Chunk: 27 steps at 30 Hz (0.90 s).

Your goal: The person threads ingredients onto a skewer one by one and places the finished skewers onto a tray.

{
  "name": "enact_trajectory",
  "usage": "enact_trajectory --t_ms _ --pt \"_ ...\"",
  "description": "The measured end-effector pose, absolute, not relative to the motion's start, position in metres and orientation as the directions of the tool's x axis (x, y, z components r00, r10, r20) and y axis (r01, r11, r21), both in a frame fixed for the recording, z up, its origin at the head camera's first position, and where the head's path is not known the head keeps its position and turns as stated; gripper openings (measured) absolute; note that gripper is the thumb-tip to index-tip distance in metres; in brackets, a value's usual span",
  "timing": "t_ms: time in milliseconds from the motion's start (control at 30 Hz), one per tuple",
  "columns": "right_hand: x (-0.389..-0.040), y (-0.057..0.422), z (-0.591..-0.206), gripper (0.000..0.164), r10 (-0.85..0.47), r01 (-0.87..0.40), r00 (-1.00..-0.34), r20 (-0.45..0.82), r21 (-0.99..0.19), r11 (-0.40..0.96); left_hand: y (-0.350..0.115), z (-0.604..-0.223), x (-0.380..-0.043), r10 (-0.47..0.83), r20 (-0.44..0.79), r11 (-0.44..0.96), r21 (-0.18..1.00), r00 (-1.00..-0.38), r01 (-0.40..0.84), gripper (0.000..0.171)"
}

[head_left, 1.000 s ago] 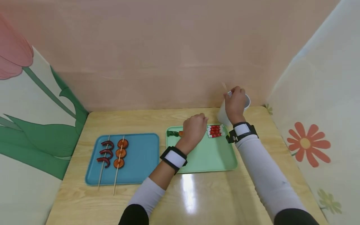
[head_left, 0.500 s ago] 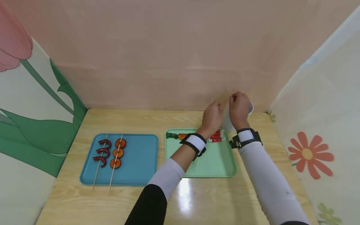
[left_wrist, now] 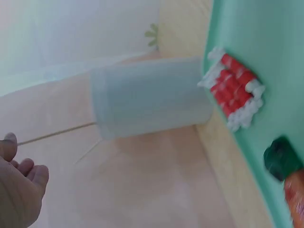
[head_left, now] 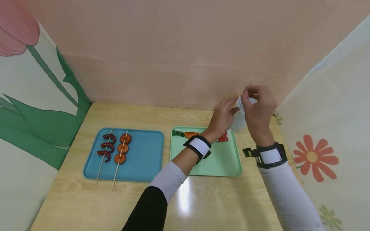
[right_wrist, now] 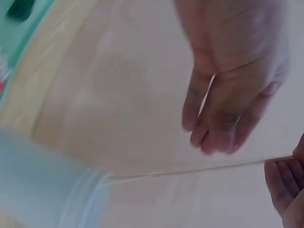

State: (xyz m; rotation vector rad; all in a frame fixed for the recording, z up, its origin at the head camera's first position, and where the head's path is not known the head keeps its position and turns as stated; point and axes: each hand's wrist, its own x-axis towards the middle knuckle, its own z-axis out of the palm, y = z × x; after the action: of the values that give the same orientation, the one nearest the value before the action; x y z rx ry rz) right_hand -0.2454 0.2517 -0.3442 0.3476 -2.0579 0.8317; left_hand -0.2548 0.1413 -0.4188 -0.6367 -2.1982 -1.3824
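My right hand (head_left: 260, 107) pinches a thin wooden skewer (right_wrist: 213, 167) between thumb and fingers above a translucent white cup (head_left: 239, 121). The skewer's lower end runs to the cup's mouth. A second thin stick (left_wrist: 88, 152) pokes out of the cup beside it. My left hand (head_left: 223, 117) is at the cup's left side, near the rim; the right wrist view shows its fingers loosely bent and holding nothing. Below, a green tray (head_left: 214, 160) bears a dark green piece (head_left: 178, 133), an orange-brown piece (head_left: 191, 134) and red-and-white pieces (head_left: 224, 138), partly hidden by the left hand.
On the left, a blue tray (head_left: 145, 154) holds two loaded skewers, one with dark red curled pieces (head_left: 108, 147), one with round orange slices (head_left: 123, 148). Their ends overhang its front rim. A pink backdrop stands behind the wooden table (head_left: 136, 202), a flowered panel at the right.
My left hand has moved right from above the green tray to the cup's side. My right hand, first at the cup's mouth, has shifted right and now shows a pinched skewer.
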Motion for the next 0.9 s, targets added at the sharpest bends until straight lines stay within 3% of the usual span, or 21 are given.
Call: enact_trajectory --t_ms 133,267,467,667,767,900 --pt "-0.230 0.233 -0.326 0.015 0.026 -0.625 -0.592 0.805 -0.479 0.616 0.121 -0.406 -0.248 0.100 0.693 0.382 0.636 -0.714 0.670 0.036" --pt "-0.222 0.216 -0.321 0.016 0.014 -0.647 -0.675 0.738 -0.601 0.470 0.092 -0.406 -0.237 0.018 0.700 0.359 0.662 -0.714 0.658 0.026" --pt "-0.212 0.196 -0.334 0.016 -0.042 -0.514 -0.857 0.514 -0.844 0.151 0.046 -0.424 -0.197 -0.012 0.673 0.483 0.651 -0.740 0.585 0.023" --pt "-0.202 0.184 -0.370 0.014 -0.186 -0.342 -0.920 0.346 -0.938 -0.055 0.019 -0.451 -0.154 -0.029 0.648 0.623 0.607 -0.761 0.493 0.013" --pt "-0.205 0.186 -0.392 0.021 -0.253 -0.266 -0.937 0.240 -0.961 0.072 0.010 -0.462 -0.140 -0.067 0.645 0.681 0.588 -0.762 0.437 0.009" --pt "-0.226 0.201 -0.426 0.027 -0.292 -0.244 -0.950 0.107 -0.841 0.484 -0.002 -0.471 -0.126 -0.113 0.633 0.740 0.568 -0.766 0.361 0.016"
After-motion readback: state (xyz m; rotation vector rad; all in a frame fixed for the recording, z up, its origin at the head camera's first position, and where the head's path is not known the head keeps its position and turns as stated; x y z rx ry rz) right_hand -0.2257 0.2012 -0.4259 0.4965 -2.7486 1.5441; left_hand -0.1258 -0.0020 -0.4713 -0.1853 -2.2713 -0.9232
